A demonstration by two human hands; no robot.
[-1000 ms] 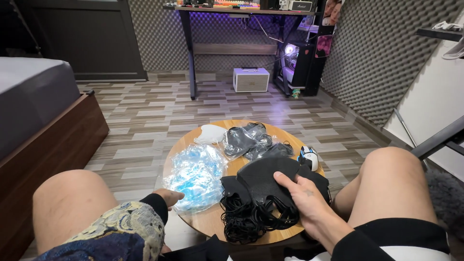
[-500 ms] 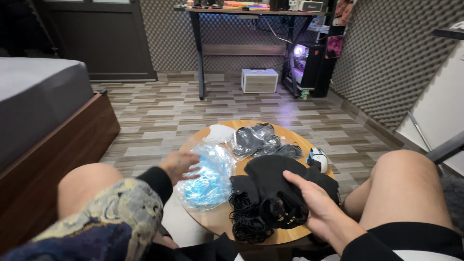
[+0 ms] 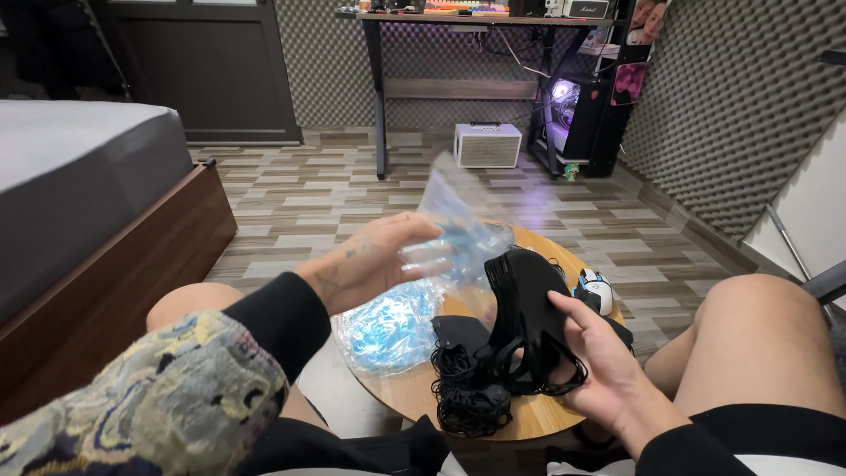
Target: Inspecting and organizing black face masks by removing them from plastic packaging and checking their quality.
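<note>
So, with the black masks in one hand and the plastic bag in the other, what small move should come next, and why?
Probably bring the clear plastic bag nearer to the stack of black masks. The left hand holds the bag lifted above the round table, and the right hand has a grip on the masks just beside it, loops hanging. Whether the bag's mouth is open cannot be told; it is blurred.

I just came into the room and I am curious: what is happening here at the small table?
A seated person is handling things over a round wooden table. The left hand lifts a clear plastic bag above the table. The right hand holds up a stack of black face masks, their ear loops hanging down. More black masks and a clear bag of blue items lie on the table, with a white computer mouse at its far edge.
</note>
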